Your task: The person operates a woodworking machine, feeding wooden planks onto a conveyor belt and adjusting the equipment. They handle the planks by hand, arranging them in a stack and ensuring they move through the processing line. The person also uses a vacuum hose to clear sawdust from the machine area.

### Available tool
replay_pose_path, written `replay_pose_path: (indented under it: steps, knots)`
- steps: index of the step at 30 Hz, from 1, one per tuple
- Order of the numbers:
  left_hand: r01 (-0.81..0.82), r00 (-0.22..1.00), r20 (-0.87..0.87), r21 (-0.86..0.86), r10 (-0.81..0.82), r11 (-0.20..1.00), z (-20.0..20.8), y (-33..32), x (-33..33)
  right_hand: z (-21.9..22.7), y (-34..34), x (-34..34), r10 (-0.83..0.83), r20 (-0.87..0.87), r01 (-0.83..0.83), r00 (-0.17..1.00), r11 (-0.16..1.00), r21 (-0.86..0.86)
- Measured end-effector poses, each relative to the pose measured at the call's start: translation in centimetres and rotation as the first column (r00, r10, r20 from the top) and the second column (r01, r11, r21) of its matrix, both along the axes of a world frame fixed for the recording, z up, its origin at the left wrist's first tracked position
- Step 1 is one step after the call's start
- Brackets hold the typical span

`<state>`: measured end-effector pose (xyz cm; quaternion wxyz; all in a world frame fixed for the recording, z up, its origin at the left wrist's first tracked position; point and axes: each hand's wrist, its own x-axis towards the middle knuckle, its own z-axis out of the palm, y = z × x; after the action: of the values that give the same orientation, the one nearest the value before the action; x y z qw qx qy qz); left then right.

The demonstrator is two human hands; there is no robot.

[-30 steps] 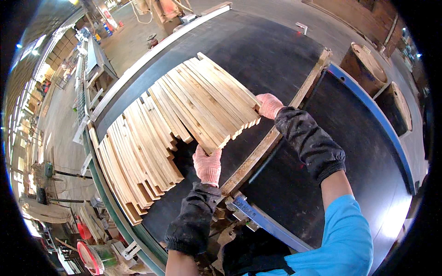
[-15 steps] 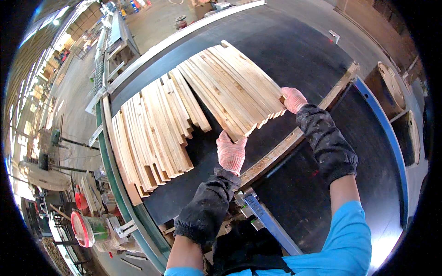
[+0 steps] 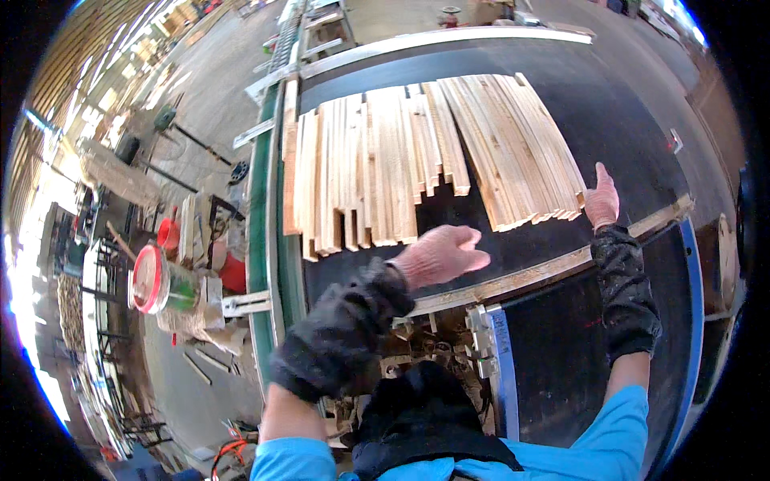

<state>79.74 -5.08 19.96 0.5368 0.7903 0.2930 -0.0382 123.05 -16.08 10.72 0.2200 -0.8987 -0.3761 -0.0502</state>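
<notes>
Two groups of pale wooden strips lie side by side on a wide black surface (image 3: 626,136). The right group (image 3: 517,156) is packed close, its near ends almost level. Near ends in the left group (image 3: 353,172) are staggered, and a wedge-shaped gap parts the two. My right hand (image 3: 602,199), in a pink knit glove, is at the right group's near right corner, fingers stretched out along its side. In a matching glove, my left hand (image 3: 443,256) hovers in front of the gap, fingers apart and holding nothing.
A wooden bar (image 3: 513,280) crosses the surface's near edge. Along the left runs a green metal frame (image 3: 261,192), and a pale rail (image 3: 449,36) bounds the far side. A red-rimmed bucket (image 3: 148,279) stands left of the frame. A blue-edged black panel (image 3: 585,337) is at near right.
My left hand has let go of the right group's near end and moved left and nearer. My right hand's fingers have straightened beside the strips. The whole view has turned.
</notes>
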Motion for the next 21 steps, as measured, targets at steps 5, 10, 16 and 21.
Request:
replay_pose_path:
  steps: [5, 10, 16, 21]
  knots:
    - [-0.299, 0.942, 0.169, 0.033, 0.290, 0.954, 10.0, 1.1, -13.8, 3.1, 3.1, -3.2, 0.359, -0.186, -0.243, 0.915, 0.856, 0.457]
    - [-0.657, 0.674, 0.428, -0.025, 0.602, 0.753, 15.0, -3.0, -31.7, 11.3, 6.3, -19.7, 0.528, -0.158, -0.474, 0.834, 0.833, 0.285]
    - [-0.817, 0.447, 0.468, -0.133, 0.762, 0.561, 11.4, -9.3, -48.8, 11.3, 3.2, -36.8, 0.748, -0.171, -0.629, 0.641, 0.640, 0.442]
    - [-0.785, 0.352, 0.487, -0.312, 0.800, 0.535, 3.7, -14.9, -61.0, 8.2, -3.6, -50.9, 0.726, -0.553, -0.485, 0.409, 0.686, 0.542]
